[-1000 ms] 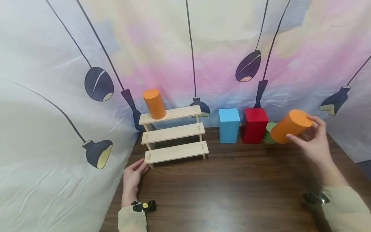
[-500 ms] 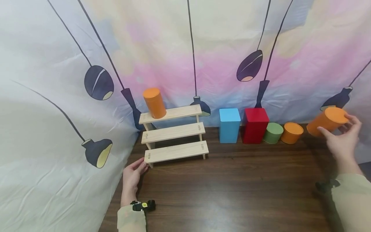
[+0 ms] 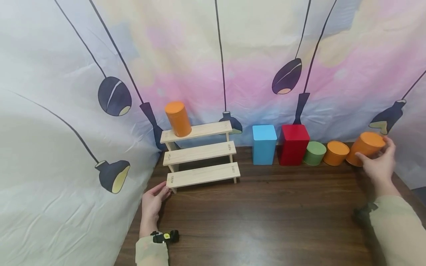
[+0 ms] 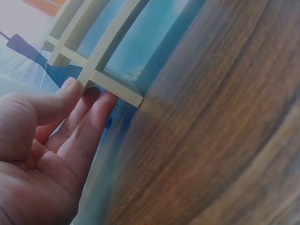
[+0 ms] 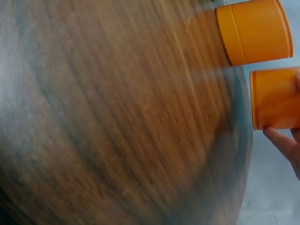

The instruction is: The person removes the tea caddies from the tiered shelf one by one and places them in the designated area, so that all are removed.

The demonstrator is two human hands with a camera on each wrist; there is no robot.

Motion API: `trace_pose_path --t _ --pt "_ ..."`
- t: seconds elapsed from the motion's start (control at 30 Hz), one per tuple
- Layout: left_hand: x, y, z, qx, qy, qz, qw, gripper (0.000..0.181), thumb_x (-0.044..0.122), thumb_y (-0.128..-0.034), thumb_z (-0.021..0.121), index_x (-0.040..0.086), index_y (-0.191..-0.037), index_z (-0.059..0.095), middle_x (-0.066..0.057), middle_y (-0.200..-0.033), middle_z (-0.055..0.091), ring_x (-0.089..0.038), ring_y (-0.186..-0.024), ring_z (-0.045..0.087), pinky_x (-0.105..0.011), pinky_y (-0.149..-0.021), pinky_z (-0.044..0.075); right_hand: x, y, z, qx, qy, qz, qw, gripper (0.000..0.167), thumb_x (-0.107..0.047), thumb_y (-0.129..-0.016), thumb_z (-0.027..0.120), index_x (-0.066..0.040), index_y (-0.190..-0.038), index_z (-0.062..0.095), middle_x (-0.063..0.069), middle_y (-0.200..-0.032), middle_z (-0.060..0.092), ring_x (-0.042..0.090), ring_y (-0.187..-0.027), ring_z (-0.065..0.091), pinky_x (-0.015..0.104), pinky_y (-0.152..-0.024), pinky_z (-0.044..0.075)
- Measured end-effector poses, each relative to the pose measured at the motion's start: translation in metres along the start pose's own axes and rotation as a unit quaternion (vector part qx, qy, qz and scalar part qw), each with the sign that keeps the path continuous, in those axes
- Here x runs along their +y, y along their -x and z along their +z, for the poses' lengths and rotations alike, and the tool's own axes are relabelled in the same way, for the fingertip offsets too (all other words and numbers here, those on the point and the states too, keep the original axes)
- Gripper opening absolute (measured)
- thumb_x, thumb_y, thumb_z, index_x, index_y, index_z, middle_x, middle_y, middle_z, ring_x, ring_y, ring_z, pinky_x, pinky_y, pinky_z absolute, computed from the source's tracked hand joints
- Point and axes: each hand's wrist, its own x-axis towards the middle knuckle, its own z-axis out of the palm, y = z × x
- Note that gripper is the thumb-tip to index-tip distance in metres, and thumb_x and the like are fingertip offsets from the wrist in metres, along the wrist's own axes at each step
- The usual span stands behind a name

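Observation:
At the lower left of the head view, my left hand (image 3: 153, 205) pinches the front left corner of a three-step wooden display stand (image 3: 203, 175). The left wrist view shows the thumb on one side of the stand (image 4: 105, 51) and fingers under its end. Farther right, my right hand (image 3: 381, 164) grips a tall orange canister (image 3: 366, 146) at the right end of a row. Whether its base touches the table I cannot tell. A second orange canister (image 3: 178, 120) stands upright on the top step, near its left end. In the right wrist view, the held canister (image 5: 276, 98) is beside a shorter orange tin (image 5: 255, 33).
Left of the held canister, along the back of the dark wooden table (image 3: 266, 214), stand a short orange tin (image 3: 335, 153), a short green tin (image 3: 314, 153), a red box (image 3: 294, 146) and a blue box (image 3: 264, 146). A printed cloth (image 3: 253, 55) hangs behind.
My right hand carried the orange canister rightward past the short tins, then lowered it and brought it back left beside the short orange tin. The left hand has stayed at the stand's corner.

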Motion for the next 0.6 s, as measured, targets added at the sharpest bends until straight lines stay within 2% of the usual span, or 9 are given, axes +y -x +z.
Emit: trace_pose_path --t 0.2,0.43,0.6 --pt "-0.002 0.000 0.000 0.001 0.003 0.004 1.0000 0.038 0.011 -0.1046 0.072 -0.006 -0.138 0.067 -0.020 -0.129 0.072 -0.008 -0.092 0.075 -0.024 -0.084 0.063 0.005 -0.001 0.006 -0.006 0.035 0.000 0.9994 0.095 -0.011 -0.099 0.075 -0.035 -0.169 0.017 0.015 -0.174 0.026 0.029 -0.157 0.032 0.036 -0.128 0.029" --pt "-0.001 -0.002 0.002 -0.001 0.011 0.006 0.9999 0.038 0.011 -0.1050 0.071 -0.005 -0.139 0.067 -0.020 -0.130 0.072 -0.008 -0.094 0.075 -0.024 -0.086 0.063 0.003 -0.002 0.013 0.011 0.029 0.004 0.9995 0.094 -0.011 -0.098 0.076 -0.038 -0.168 0.021 0.011 -0.174 0.028 0.025 -0.156 0.033 0.033 -0.128 0.027" --pt "-0.001 0.000 0.001 0.001 0.008 -0.001 1.0000 0.037 0.010 -0.1053 0.070 -0.004 -0.139 0.067 -0.022 -0.134 0.070 -0.007 -0.094 0.075 -0.024 -0.086 0.063 0.005 -0.001 0.015 0.005 0.037 -0.001 0.9993 0.095 -0.010 -0.098 0.075 -0.033 -0.170 0.017 0.011 -0.176 0.024 0.028 -0.158 0.028 0.036 -0.130 0.024"
